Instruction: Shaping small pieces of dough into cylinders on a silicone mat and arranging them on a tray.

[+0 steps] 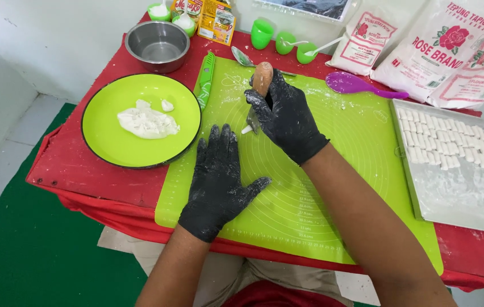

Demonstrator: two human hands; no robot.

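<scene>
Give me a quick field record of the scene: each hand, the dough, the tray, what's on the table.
left hand: black glove, flat on the green mat, holding nothing
right hand: black glove, gripping a wooden-handled knife, blade down on the mat
dough piece: small, white, at the blade tip
green plate: left of the mat, holds a lump of white dough
metal tray: right of the mat, rows of cut dough pieces at its far end
also present: steel bowl, purple spoon, flour bags

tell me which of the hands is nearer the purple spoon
Right. The right hand, gripping a knife, sits just left of the purple spoon; the left hand lies flat on the green mat, farther down-left.
</scene>
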